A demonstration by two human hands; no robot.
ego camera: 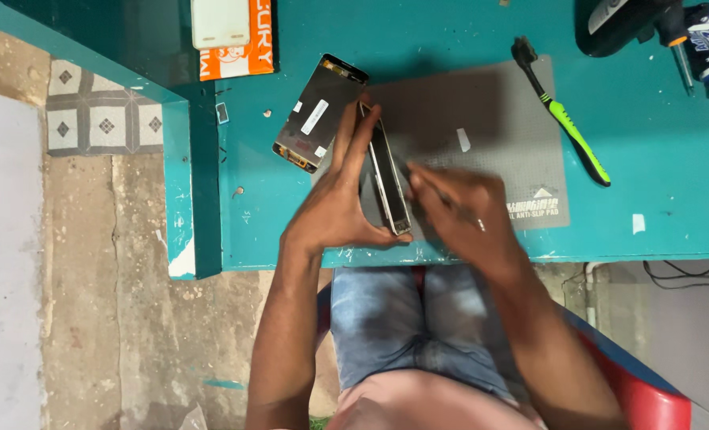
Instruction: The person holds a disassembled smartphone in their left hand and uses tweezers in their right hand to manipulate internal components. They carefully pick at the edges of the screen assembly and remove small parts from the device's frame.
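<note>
- a teal surface (657, 143) fills the upper part of the head view; below its edge lie a rough concrete floor, a patch of patterned tile at the left, and the person's lap in faded denim on a red seat.
- a grey mat (490, 119) lies on the surface, right under the hands.
- the left hand (338, 203) stands a phone body (389, 177) up on its long edge over the mat's left part; the fingers are closed on it, thumb low near the bottom end, fingertips reaching up to the top end.
- the right hand (458, 211) is just right of the phone body, its fingers pinched shut around a thin tool (438, 193) whose tip points at the phone's side; the tool is blurred, so its kind is unclear.
- a detached screen panel (318, 111) lies flat on the surface just left of the left hand, tilted, its back with small white stickers facing up.
- a green-and-black brush (565, 119) lies slanted across the mat's right edge, well apart from the hands.
- an orange-and-white box (235, 36) sits at the top left.
- dark tools, partly cut off, sit at the top right corner.
</note>
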